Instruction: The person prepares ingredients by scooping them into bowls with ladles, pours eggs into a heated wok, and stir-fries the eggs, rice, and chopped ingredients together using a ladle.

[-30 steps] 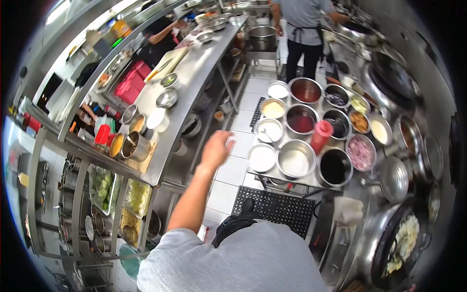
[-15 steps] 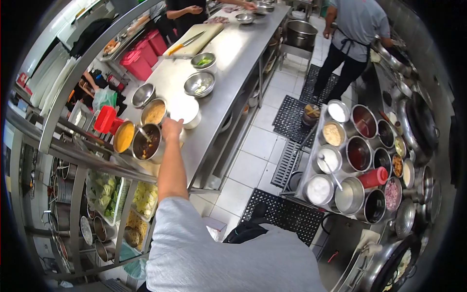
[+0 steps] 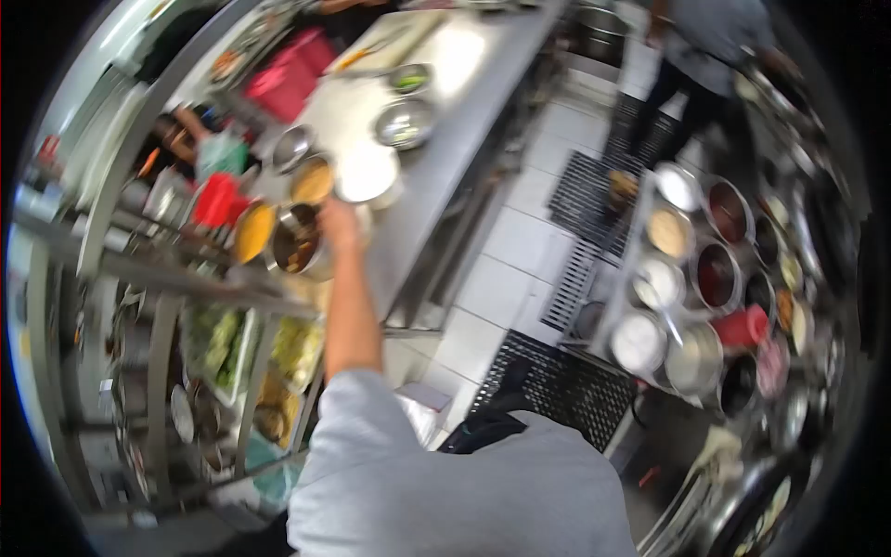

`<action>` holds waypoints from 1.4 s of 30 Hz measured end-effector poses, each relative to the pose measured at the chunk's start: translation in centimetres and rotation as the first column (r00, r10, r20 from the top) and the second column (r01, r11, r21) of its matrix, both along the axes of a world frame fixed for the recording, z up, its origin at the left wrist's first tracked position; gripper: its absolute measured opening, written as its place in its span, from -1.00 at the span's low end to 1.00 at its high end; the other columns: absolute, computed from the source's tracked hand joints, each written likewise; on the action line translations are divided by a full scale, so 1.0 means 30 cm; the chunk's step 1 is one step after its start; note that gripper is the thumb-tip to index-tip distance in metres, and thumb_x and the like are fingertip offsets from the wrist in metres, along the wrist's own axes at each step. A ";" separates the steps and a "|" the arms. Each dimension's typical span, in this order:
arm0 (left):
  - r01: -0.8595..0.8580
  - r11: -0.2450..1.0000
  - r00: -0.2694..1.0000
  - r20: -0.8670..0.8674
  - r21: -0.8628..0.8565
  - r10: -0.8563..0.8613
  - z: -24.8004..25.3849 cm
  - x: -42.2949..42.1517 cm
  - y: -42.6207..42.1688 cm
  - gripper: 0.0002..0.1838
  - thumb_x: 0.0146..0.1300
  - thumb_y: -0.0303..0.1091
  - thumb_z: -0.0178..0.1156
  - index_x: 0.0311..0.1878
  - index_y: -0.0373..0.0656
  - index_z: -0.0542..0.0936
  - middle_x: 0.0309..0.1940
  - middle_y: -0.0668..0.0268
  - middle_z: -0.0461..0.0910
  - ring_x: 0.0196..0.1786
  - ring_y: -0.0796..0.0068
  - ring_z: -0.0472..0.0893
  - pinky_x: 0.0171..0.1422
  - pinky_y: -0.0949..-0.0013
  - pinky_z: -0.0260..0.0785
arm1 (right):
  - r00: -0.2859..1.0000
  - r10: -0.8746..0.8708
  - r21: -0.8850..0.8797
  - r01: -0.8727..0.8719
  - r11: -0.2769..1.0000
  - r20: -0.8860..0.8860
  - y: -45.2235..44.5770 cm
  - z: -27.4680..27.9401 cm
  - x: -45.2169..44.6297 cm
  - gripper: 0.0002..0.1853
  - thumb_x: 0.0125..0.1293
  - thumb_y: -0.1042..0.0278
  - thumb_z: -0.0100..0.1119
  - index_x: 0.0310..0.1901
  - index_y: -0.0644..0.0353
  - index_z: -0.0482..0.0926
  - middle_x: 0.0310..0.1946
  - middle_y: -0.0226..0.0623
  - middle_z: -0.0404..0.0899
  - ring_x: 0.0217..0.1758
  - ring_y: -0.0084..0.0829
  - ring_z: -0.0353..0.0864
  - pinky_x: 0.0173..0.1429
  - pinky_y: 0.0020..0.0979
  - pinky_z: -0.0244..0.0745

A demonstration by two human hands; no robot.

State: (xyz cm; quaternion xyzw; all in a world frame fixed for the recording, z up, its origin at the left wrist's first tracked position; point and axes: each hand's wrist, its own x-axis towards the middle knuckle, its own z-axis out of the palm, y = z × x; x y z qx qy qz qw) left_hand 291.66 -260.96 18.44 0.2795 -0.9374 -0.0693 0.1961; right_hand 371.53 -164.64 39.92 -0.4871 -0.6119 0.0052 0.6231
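Note:
My left hand (image 3: 340, 221) reaches over the steel counter, between a steel pot of dark sauce (image 3: 295, 243) and a white round container (image 3: 367, 174). It touches or nearly touches the container's near edge; motion blur hides the fingers and any grip. Just beyond the dark sauce, a pot holds a light brown mix (image 3: 312, 181). An orange-yellow sauce (image 3: 253, 232) fills the pot to its left. My right hand is out of view.
A cutting board (image 3: 390, 42) lies farther along the counter (image 3: 445, 158). At the right stand several pots, a red bottle (image 3: 741, 327) and woks. A co-worker (image 3: 710, 46) stands at the upper right. Black mats (image 3: 557, 385) cover part of the floor.
From above the aisle, my left hand has reached to the pots and white container on the counter. The view has swung left, and the latest frame is more blurred.

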 end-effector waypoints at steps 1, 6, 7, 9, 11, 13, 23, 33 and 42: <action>0.087 0.991 0.995 -0.051 0.102 -0.082 0.036 0.052 -0.009 -0.66 0.40 -0.20 0.01 0.02 -0.26 0.54 -0.16 -0.05 0.69 -0.13 -0.10 0.70 0.00 -0.05 0.56 | 1.000 -0.022 -0.004 0.022 1.000 0.013 0.029 0.028 0.080 -0.66 0.41 0.05 0.25 -0.14 0.22 0.69 -0.29 -0.04 0.74 -0.35 -0.19 0.71 -0.19 -0.10 0.64; 0.582 0.621 0.813 -0.362 0.525 -0.456 0.461 0.560 0.818 -0.59 0.49 -0.11 0.17 -0.45 -0.19 0.49 -0.63 0.42 0.46 -0.58 0.67 0.37 -0.50 0.51 0.26 | 0.928 -0.372 -0.083 0.373 0.924 0.035 0.137 0.143 0.399 -0.67 0.40 0.06 0.27 -0.16 0.21 0.70 -0.29 -0.06 0.75 -0.36 -0.20 0.72 -0.21 -0.12 0.64; 0.701 0.444 0.689 -0.369 0.558 -0.624 0.505 0.640 0.985 -0.62 0.49 -0.16 0.16 -0.44 -0.19 0.49 -0.58 0.39 0.49 -0.52 0.67 0.41 -0.44 0.54 0.29 | 0.850 -0.511 -0.055 0.521 0.852 0.128 0.218 0.190 0.418 -0.68 0.40 0.07 0.27 -0.17 0.21 0.71 -0.30 -0.07 0.75 -0.36 -0.20 0.73 -0.21 -0.12 0.64; 0.778 0.058 0.454 -0.496 0.625 -0.740 0.464 0.792 1.353 -0.71 0.53 -0.18 0.11 -0.16 -0.24 0.62 -0.52 0.43 0.48 -0.47 0.67 0.40 -0.37 0.54 0.30 | 0.489 -0.745 0.177 0.770 0.613 0.454 0.387 0.264 0.433 -0.64 0.37 0.04 0.29 -0.16 0.24 0.71 -0.36 -0.09 0.75 -0.42 -0.17 0.73 -0.29 -0.16 0.63; 0.694 -0.310 0.181 -0.574 0.650 -0.799 0.541 1.113 1.762 -0.73 0.49 -0.33 0.12 0.07 -0.29 0.64 -0.38 0.34 0.60 -0.33 0.61 0.53 -0.19 0.54 0.40 | 0.970 -0.238 -0.048 0.236 0.970 -0.038 0.104 0.326 0.201 -0.53 0.38 -0.11 0.24 -0.48 0.15 0.54 -0.67 -0.33 0.49 -0.67 -0.37 0.50 -0.51 -0.29 0.40; 0.464 -0.571 -0.207 -0.544 0.678 -0.813 0.573 1.406 2.096 -0.61 0.40 -0.51 0.15 0.28 -0.27 0.55 -0.02 0.27 0.63 -0.08 0.52 0.59 0.02 0.47 0.47 | 0.898 0.077 -0.060 -0.114 0.992 -0.432 0.001 0.280 0.065 -0.50 0.44 0.00 0.24 -0.63 0.02 0.39 -0.78 -0.51 0.29 -0.77 -0.58 0.26 -0.64 -0.42 0.13; 0.236 -0.945 -0.944 -0.178 0.226 -0.278 0.425 2.253 3.033 -0.67 0.31 -0.11 0.30 -0.12 -0.22 0.62 -0.18 0.14 0.55 -0.01 -0.03 0.49 0.09 0.03 0.34 | 0.689 0.311 -0.001 -0.412 0.911 -0.654 0.222 0.229 0.459 -0.56 0.41 0.08 0.28 -0.54 0.06 0.34 -0.78 -0.49 0.24 -0.82 -0.52 0.19 -0.68 -0.37 0.18; 0.170 -0.958 -0.913 -0.327 0.231 -0.242 0.417 2.202 2.911 -0.84 0.29 -0.37 0.31 -0.31 -0.22 0.55 -0.28 0.04 0.46 -0.16 -0.07 0.42 -0.06 -0.02 0.29 | 0.667 0.108 -0.141 -0.307 0.941 -0.737 0.157 0.368 0.417 -0.54 0.42 0.18 0.22 -0.59 -0.06 0.20 -0.75 -0.58 0.03 -0.71 -0.57 0.06 -0.55 -0.37 0.10; 0.113 -0.975 -0.880 -0.437 0.191 -0.188 0.616 2.110 2.893 -0.81 0.33 -0.27 0.29 -0.24 -0.19 0.56 -0.25 0.09 0.46 -0.12 -0.05 0.42 -0.04 -0.03 0.29 | 0.696 0.018 -0.151 -0.181 0.972 -0.718 0.057 0.445 0.355 -0.56 0.41 0.16 0.25 -0.55 -0.07 0.23 -0.72 -0.59 0.10 -0.71 -0.60 0.08 -0.59 -0.40 0.09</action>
